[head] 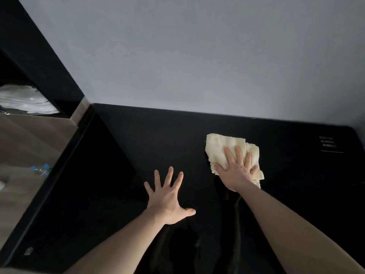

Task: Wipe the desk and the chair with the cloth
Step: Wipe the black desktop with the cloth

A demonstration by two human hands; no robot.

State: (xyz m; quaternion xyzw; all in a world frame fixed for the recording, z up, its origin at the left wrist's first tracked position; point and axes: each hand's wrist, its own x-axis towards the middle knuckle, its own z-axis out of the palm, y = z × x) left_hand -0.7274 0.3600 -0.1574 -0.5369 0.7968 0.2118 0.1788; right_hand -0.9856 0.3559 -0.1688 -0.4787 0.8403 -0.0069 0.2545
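Head view. Black desk (150, 139) spanning the lower half of the frame, backed by a pale grey wall (197, 52). Cream cloth (223, 147), crumpled and lying flat on the desk surface at about 3 o'clock from frame centre. Right hand (238, 171) laid palm-down on the cloth's near half, fingers straight and slightly spread, pressing rather than gripping; cloth edges showing beyond the fingertips toward 12 o'clock and past the little finger toward 4 o'clock. Left hand (167, 200) at 8 o'clock from the cloth and apart from it, fingers splayed wide, thumb out toward 3 o'clock, holding nothing; contact with the desk not discernible. Both bare forearms entering from 6 o'clock. Small white printed label (327, 144) on the desk at 3 o'clock from the cloth, text illegible. Wooden floor (29, 139) beyond the desk's left edge at 9 o'clock, with a clear plastic bottle with blue cap (40, 169) lying on it.
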